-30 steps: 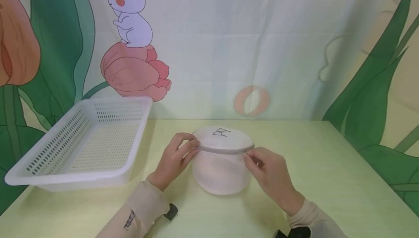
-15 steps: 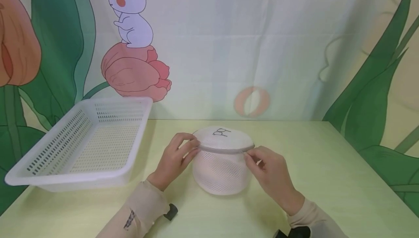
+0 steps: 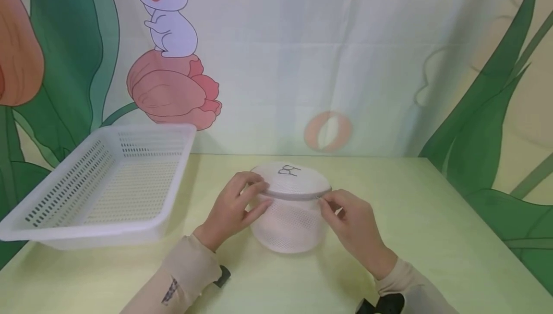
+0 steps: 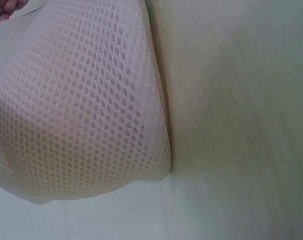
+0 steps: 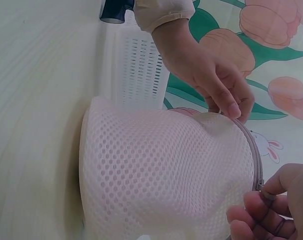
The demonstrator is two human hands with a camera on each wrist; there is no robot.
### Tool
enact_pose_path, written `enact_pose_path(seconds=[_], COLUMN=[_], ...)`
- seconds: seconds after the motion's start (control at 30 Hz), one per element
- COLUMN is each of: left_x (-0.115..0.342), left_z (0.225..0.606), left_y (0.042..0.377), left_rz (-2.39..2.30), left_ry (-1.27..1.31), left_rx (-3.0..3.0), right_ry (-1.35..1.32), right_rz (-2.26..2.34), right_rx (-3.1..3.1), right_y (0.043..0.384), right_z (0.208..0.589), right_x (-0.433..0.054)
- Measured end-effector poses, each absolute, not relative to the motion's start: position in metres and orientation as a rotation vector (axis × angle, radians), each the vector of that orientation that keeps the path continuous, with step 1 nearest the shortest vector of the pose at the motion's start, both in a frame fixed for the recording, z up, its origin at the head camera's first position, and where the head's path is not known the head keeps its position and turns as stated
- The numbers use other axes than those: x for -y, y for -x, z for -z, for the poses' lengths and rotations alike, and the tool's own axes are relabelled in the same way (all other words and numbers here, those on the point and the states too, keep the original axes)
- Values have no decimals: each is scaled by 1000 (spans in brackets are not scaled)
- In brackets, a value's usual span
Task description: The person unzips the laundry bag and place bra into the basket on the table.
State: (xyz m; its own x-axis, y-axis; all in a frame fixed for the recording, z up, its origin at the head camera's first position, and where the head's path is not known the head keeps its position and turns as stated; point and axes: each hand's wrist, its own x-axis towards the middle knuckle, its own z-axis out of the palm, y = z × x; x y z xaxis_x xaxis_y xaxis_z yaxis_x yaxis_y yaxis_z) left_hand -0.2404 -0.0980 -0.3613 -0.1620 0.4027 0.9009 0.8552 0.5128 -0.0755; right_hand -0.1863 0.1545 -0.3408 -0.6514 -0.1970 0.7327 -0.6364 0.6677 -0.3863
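Note:
A white mesh laundry bag (image 3: 289, 225), round and drum-shaped, stands upright on the table with a dark line print on its top. A grey zip (image 3: 298, 197) runs round its upper edge. My right hand (image 3: 357, 223) pinches the zip pull (image 5: 261, 186) between thumb and forefinger at the bag's right side. At the left side, my left hand (image 3: 231, 209) holds the zip edge, its thumb (image 5: 233, 109) on the near side and its fingers over the rim. The left wrist view mostly shows the mesh wall (image 4: 81, 100); what the bag contains cannot be made out.
A white perforated plastic basket (image 3: 166, 225) sits at the left of the pale yellow-green table (image 3: 432, 237). Behind the table hangs a cloth (image 3: 276, 64) printed with a rabbit, tulips and leaves.
My left fingers have shifted slightly right along the bag's edge, and the thumb has spread lower. My right hand keeps its pinch at the zip. The head view has shifted a little.

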Motion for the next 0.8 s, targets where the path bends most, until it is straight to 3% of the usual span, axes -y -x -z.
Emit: enact_pose_path(seconds=[0.8], left_x=[58], left_z=[351], left_y=[228], left_rz=[511], left_ry=[1095], left_rx=[1745], right_ry=[-666], right_rz=[-830], right_rx=[2230], right_y=[185], right_z=[338], right_x=[-152])
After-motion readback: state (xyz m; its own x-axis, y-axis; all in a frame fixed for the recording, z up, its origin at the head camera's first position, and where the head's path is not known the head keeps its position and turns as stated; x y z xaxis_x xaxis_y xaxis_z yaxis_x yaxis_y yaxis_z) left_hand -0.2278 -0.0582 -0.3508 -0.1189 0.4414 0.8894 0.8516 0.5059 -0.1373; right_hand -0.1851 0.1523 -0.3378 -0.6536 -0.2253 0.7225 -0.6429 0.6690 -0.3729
